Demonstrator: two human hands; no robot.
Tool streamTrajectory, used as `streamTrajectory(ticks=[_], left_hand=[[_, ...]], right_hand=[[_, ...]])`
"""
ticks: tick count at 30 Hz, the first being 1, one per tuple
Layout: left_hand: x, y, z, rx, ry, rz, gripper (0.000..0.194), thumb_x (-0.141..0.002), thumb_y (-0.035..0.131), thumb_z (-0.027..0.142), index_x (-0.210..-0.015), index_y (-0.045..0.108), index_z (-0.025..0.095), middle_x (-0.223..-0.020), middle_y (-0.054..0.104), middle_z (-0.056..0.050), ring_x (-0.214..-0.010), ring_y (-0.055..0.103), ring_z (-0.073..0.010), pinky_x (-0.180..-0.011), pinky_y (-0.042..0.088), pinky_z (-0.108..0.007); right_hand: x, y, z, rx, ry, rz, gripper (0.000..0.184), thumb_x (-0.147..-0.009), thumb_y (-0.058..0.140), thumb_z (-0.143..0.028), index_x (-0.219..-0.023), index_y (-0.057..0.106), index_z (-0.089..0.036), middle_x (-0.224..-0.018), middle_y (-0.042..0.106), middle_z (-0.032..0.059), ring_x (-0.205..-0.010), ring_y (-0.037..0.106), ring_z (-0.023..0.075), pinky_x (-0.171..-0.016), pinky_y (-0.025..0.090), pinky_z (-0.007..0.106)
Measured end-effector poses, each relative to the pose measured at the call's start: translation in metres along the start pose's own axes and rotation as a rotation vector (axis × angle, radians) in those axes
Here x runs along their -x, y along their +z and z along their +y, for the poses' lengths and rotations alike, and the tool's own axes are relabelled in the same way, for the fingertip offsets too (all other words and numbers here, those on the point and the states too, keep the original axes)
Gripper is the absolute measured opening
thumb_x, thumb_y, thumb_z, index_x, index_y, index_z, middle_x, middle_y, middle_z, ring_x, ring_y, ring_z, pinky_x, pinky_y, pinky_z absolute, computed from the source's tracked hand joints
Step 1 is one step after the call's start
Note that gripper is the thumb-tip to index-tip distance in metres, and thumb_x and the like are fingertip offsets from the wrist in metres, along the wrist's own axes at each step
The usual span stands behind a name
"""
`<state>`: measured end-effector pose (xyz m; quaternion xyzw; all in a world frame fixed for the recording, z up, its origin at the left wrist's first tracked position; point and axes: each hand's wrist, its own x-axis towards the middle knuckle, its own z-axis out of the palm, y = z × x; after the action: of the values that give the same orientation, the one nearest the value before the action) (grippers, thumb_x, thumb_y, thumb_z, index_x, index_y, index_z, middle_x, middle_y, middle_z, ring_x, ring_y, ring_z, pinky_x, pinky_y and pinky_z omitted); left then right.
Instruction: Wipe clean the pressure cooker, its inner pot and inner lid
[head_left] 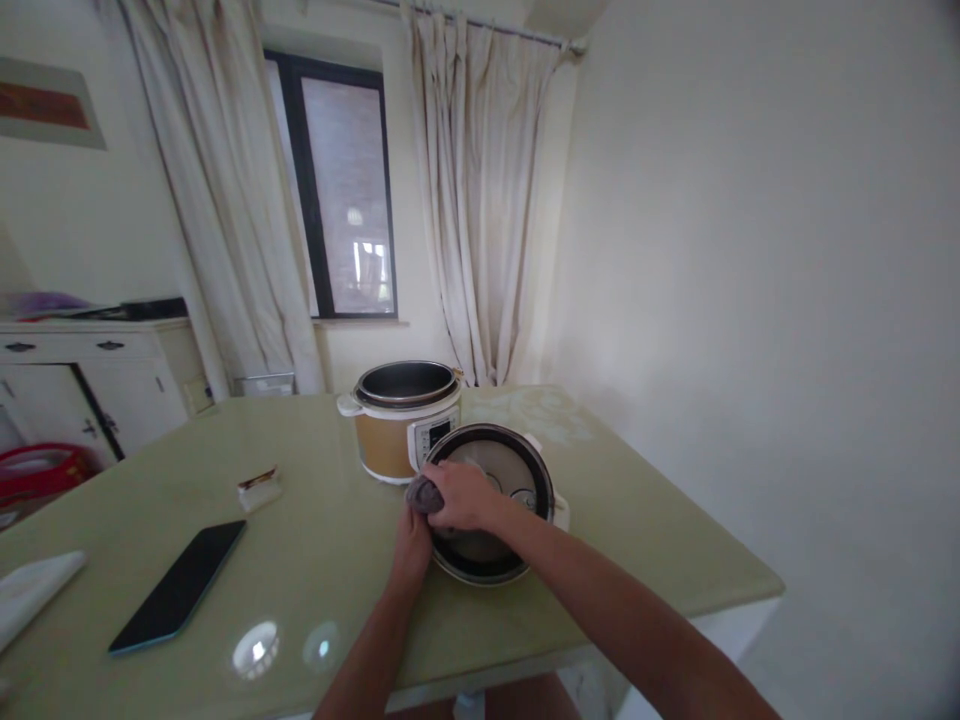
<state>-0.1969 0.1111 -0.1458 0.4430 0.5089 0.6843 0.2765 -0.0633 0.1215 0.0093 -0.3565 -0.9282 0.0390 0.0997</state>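
A round pressure cooker lid (487, 553) lies tilted with its inner side up, showing a dark ring around a grey metal middle. My right hand (466, 495) is closed on a bunched grey-brown cloth (425, 494) at the lid's left rim. Just below the cloth, my left hand (412, 548) grips the lid's left edge, its fingers partly hidden. Behind the lid stands the pressure cooker (384, 443), a gold and white body with a control panel. It is uncovered, and its dark inner pot (405, 381) shows.
On the pale green glossy table (330, 560), a dark tablet or phone (182, 583) lies to the left. Beyond it is a small whitish packet (259, 490). A white object (36, 590) sits at the left edge. A wall (750, 300) runs along the right.
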Motion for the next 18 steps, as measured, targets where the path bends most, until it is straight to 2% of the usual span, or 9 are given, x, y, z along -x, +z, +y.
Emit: streamTrajectory(ticks=[5, 7, 10, 12, 15, 18], left_hand=[[0.000, 0.000, 0.014, 0.009, 0.057, 0.015, 0.061, -0.106, 0.040, 0.062, -0.144, 0.062, 0.020, -0.149, 0.064, -0.013, -0.145, 0.055, -0.0270, -0.127, 0.038, -0.047], [0.001, 0.003, 0.019, -0.013, 0.067, 0.007, 0.062, -0.107, 0.038, 0.062, -0.145, 0.062, 0.020, -0.150, 0.064, -0.013, -0.146, 0.054, -0.0267, -0.128, 0.037, -0.047], [0.002, 0.007, 0.021, -0.034, 0.065, -0.020, 0.063, -0.107, 0.037, 0.062, -0.147, 0.060, 0.019, -0.153, 0.062, -0.013, -0.148, 0.052, -0.0262, -0.129, 0.035, -0.046], [0.003, 0.007, 0.019, -0.052, 0.061, -0.021, 0.063, -0.107, 0.038, 0.061, -0.149, 0.059, 0.019, -0.155, 0.060, -0.013, -0.150, 0.050, -0.0261, -0.130, 0.033, -0.046], [0.005, 0.006, 0.016, -0.071, 0.050, -0.018, 0.063, -0.107, 0.038, 0.060, -0.150, 0.058, 0.019, -0.157, 0.059, -0.013, -0.152, 0.048, -0.0262, -0.131, 0.032, -0.047], [0.006, 0.005, 0.012, -0.073, 0.034, -0.025, 0.060, -0.108, 0.038, 0.058, -0.150, 0.059, 0.021, -0.157, 0.059, -0.011, -0.152, 0.048, -0.0260, -0.131, 0.033, -0.048]], right_hand=[[0.031, 0.000, 0.022, -0.088, -0.050, -0.228, 0.044, -0.072, 0.086, -0.041, -0.110, 0.075, -0.022, -0.106, 0.079, 0.0046, -0.099, 0.073, 0.0273, -0.085, 0.054, 0.035], [0.043, -0.006, 0.035, -0.012, -0.066, -0.276, 0.048, -0.069, 0.088, -0.041, -0.112, 0.076, -0.022, -0.109, 0.078, 0.0067, -0.100, 0.073, 0.0287, -0.085, 0.055, 0.036], [0.050, -0.022, 0.049, 0.198, -0.047, -0.277, 0.050, -0.070, 0.089, -0.037, -0.116, 0.076, -0.023, -0.115, 0.075, 0.0110, -0.103, 0.072, 0.0324, -0.084, 0.057, 0.040], [0.046, -0.037, 0.055, 0.334, 0.018, -0.224, 0.047, -0.074, 0.086, -0.033, -0.119, 0.074, -0.023, -0.118, 0.072, 0.0132, -0.106, 0.070, 0.0334, -0.084, 0.058, 0.042], [0.029, -0.057, 0.061, 0.447, 0.156, -0.030, 0.047, -0.081, 0.079, -0.023, -0.127, 0.068, -0.023, -0.126, 0.066, 0.0157, -0.116, 0.064, 0.0339, -0.086, 0.057, 0.041], [0.010, -0.059, 0.059, 0.413, 0.273, 0.166, 0.050, -0.088, 0.075, -0.026, -0.135, 0.061, -0.023, -0.132, 0.062, 0.0174, -0.119, 0.060, 0.0344, -0.085, 0.056, 0.040]])
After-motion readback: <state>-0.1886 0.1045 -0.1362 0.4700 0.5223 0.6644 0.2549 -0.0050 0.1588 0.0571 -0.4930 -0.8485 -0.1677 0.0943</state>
